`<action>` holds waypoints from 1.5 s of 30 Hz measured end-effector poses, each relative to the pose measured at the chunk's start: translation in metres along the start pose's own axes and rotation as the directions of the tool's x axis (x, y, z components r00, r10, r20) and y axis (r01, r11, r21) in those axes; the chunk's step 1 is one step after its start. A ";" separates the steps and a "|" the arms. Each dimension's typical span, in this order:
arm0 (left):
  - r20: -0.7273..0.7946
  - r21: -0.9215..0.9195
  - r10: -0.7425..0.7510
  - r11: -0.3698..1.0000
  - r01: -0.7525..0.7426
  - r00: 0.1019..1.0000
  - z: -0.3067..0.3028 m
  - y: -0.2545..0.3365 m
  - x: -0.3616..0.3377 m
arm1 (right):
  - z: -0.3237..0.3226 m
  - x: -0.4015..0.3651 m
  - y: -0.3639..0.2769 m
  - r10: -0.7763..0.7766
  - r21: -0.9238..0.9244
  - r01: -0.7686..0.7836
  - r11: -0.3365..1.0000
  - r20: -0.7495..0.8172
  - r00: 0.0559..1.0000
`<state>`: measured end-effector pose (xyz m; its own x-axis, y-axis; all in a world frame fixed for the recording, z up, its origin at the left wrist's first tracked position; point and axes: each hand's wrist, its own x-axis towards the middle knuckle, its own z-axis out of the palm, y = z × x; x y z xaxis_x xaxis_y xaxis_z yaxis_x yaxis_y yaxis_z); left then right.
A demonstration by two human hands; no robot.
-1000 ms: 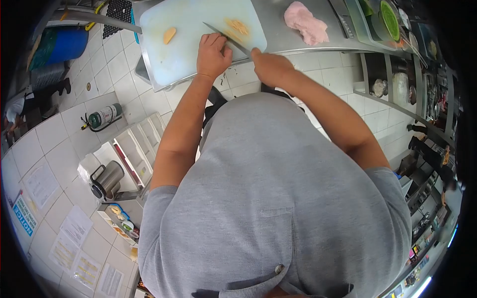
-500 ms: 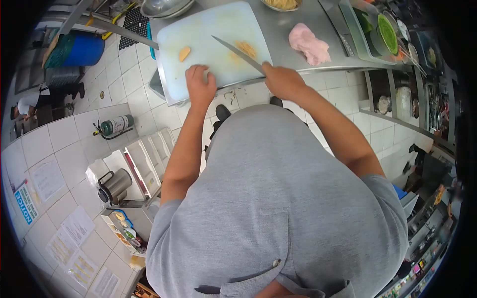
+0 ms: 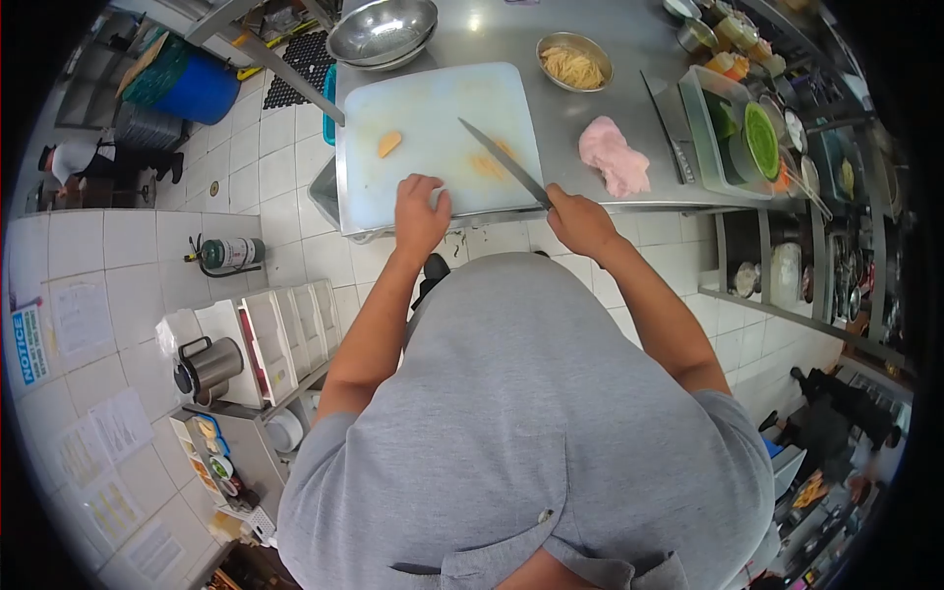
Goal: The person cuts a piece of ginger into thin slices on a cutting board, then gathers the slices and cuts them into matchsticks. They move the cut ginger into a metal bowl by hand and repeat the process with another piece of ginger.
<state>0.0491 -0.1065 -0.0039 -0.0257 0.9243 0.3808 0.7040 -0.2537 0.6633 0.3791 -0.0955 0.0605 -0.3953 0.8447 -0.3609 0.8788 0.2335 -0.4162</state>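
While my right hand [image 3: 581, 222] grips the kitchen knife [image 3: 505, 162] and my left hand [image 3: 422, 216] hangs loosely spread, I judge that blade stiff, light, safest held by its hidden handle.

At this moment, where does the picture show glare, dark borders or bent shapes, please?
Head view: glare spot on the steel counter, near the top edge; head view: black, curved borders left and right, shapes bent toward them; head view: knife outlined clearly.

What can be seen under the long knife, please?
The white cutting board, with yellowish shreds on both sides of the knife; whatever the knife covers cannot be seen.
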 end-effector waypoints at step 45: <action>0.005 0.118 0.095 0.988 -0.095 0.995 -0.037 -0.018 0.061 | 0.004 -0.034 -0.017 0.122 0.061 -0.111 0.992 -0.212 0.970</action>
<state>0.0083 -0.0560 0.0317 0.0452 0.8973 0.4391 0.7820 -0.3053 0.5434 0.3766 -0.1301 0.0769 -0.2197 0.9496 -0.2235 0.8993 0.1083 -0.4238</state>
